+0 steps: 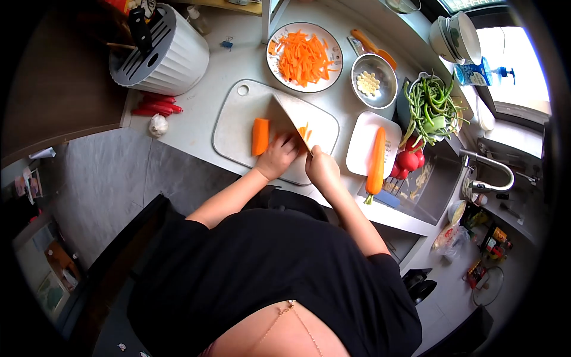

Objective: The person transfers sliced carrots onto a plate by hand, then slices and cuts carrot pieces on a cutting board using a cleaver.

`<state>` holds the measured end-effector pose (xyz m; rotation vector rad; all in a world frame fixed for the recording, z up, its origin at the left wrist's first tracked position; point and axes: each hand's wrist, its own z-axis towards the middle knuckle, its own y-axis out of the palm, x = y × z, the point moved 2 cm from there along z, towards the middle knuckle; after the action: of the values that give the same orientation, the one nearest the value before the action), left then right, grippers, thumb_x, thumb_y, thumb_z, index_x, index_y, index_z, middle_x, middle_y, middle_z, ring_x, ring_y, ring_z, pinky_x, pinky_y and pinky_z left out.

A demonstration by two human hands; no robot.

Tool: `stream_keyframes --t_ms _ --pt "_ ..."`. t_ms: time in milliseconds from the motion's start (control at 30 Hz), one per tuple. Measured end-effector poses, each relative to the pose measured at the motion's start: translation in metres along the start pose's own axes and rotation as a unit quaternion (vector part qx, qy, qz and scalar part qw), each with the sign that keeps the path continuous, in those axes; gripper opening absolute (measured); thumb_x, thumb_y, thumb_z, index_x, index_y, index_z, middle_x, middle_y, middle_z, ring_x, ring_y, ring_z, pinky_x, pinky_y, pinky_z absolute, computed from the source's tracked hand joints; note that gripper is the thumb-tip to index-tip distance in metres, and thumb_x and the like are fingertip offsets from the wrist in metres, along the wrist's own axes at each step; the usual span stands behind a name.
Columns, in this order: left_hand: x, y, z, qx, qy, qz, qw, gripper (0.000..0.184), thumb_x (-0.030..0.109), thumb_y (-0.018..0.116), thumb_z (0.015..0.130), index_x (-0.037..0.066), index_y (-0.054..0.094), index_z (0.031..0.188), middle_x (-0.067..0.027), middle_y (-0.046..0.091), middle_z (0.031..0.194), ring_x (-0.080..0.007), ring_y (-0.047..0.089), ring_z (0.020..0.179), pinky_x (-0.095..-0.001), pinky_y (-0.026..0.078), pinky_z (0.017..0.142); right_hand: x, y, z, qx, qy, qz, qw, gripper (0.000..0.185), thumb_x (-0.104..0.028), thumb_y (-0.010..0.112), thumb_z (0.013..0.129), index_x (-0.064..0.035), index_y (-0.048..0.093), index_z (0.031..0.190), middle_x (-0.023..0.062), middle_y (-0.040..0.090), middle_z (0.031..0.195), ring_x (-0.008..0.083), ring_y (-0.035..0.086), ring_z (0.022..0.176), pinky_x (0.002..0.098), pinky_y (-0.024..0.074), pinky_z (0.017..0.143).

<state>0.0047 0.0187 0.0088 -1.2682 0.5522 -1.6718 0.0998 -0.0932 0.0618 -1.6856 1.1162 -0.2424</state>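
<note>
My right hand (323, 168) is wrapped around the handle of a kitchen knife (289, 115), whose wide blade stands on edge over the cutting board (232, 128). Close against the blade's left side, my left hand (278, 157) presses down with bent fingers; whatever lies beneath them is hidden. Thin cut carrot pieces (305, 131) show just right of the blade. A thick carrot chunk (260, 137) rests on the board, left of my left hand. Beyond the board, a plate (270, 64) holds a heap of carrot strips (304, 58).
Right of the board, a white tray (355, 160) carries a whole carrot (378, 159). Behind are a metal bowl (386, 77) of pale cloves, an orange peeler (375, 47) and green beans (434, 107). Tomatoes (407, 160) sit by the sink (431, 193). Garlic (158, 125) and a knife block (172, 59) stand left.
</note>
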Motion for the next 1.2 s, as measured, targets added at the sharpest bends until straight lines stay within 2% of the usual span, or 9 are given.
stream_keyframes --t_ms 167,267,300,400,433,633,800,967,1200 --pt "-0.002 0.002 -0.001 -0.021 -0.017 -0.006 1.0 0.029 0.01 0.058 0.079 0.004 0.063 0.108 -0.0089 0.054 0.119 -0.0305 0.049 0.11 -0.0401 0.047 0.088 -0.007 -0.013 0.015 0.034 -0.016 0.057 0.998 0.019 -0.017 0.053 0.089 0.0007 0.052 0.082 0.0264 0.06 0.067 0.0447 0.06 0.064 0.0526 0.048 0.061" --pt "-0.004 0.005 -0.007 0.0 0.017 0.046 0.999 0.03 0.014 0.057 0.081 0.003 0.06 0.108 -0.0098 0.052 0.122 -0.0295 0.046 0.115 -0.0391 0.049 0.086 -0.003 -0.024 -0.006 0.044 -0.006 0.064 0.997 0.021 -0.018 0.053 0.089 0.001 0.053 0.08 0.0266 0.06 0.068 0.0447 0.06 0.066 0.0527 0.0477 0.062" --pt "-0.003 0.004 -0.007 -0.015 0.0 0.026 1.0 0.03 0.015 0.056 0.083 0.002 0.059 0.11 -0.0106 0.052 0.122 -0.0298 0.047 0.115 -0.0392 0.049 0.086 -0.001 -0.025 -0.014 0.049 -0.002 0.076 0.996 0.021 -0.018 0.054 0.089 0.0009 0.054 0.081 0.0263 0.06 0.068 0.0444 0.06 0.066 0.0528 0.0472 0.062" --pt "-0.003 0.004 -0.005 -0.014 0.007 0.033 0.999 0.031 0.015 0.054 0.083 0.002 0.059 0.111 -0.0109 0.052 0.123 -0.0301 0.047 0.114 -0.0388 0.049 0.086 0.003 -0.022 -0.022 0.036 -0.011 0.075 0.996 0.02 -0.018 0.054 0.089 0.0006 0.054 0.081 0.0255 0.06 0.066 0.0444 0.059 0.064 0.0528 0.0469 0.062" --pt "-0.003 0.002 -0.004 -0.016 0.006 0.03 0.999 0.031 0.015 0.054 0.083 0.002 0.059 0.111 -0.011 0.052 0.123 -0.0302 0.048 0.114 -0.039 0.049 0.087 0.006 -0.017 -0.022 0.034 -0.02 0.054 0.998 0.019 -0.019 0.053 0.089 -0.0025 0.052 0.08 0.0232 0.06 0.064 0.0422 0.06 0.062 0.0516 0.048 0.058" --pt "-0.003 0.005 -0.002 -0.02 0.012 0.026 0.999 0.032 0.014 0.055 0.082 0.003 0.06 0.112 -0.0116 0.052 0.123 -0.0307 0.048 0.114 -0.0403 0.047 0.089 0.002 0.001 -0.009 0.022 -0.004 0.024 0.999 0.014 -0.016 0.052 0.086 -0.002 0.052 0.084 0.0222 0.062 0.067 0.0407 0.062 0.063 0.0518 0.0493 0.058" --pt "-0.003 0.009 -0.005 -0.034 -0.003 0.024 0.999 0.031 0.015 0.056 0.082 0.003 0.06 0.111 -0.0116 0.052 0.122 -0.0314 0.049 0.113 -0.041 0.046 0.09 0.004 -0.003 0.002 0.035 -0.005 0.057 0.998 0.015 -0.016 0.051 0.085 -0.0011 0.053 0.083 0.022 0.063 0.07 0.0408 0.063 0.065 0.0509 0.0503 0.061" --pt "-0.005 0.015 -0.011 -0.04 -0.007 0.033 0.999 0.03 0.015 0.056 0.085 0.001 0.058 0.112 -0.0145 0.052 0.119 -0.0337 0.048 0.115 -0.0456 0.043 0.094 0.004 -0.021 -0.034 0.025 0.013 0.083 0.996 0.016 -0.017 0.051 0.086 -0.0013 0.053 0.084 0.0207 0.062 0.067 0.04 0.062 0.064 0.0504 0.0489 0.059" --pt "-0.001 0.009 -0.003 -0.048 -0.026 -0.014 0.998 0.031 0.015 0.055 0.086 0.002 0.058 0.113 -0.0147 0.052 0.123 -0.0352 0.046 0.115 -0.0452 0.042 0.095 0.002 -0.009 -0.032 -0.014 0.016 0.025 0.999 0.012 -0.013 0.049 0.086 -0.0013 0.052 0.087 0.0189 0.063 0.066 0.0373 0.063 0.063 0.0487 0.0496 0.057"
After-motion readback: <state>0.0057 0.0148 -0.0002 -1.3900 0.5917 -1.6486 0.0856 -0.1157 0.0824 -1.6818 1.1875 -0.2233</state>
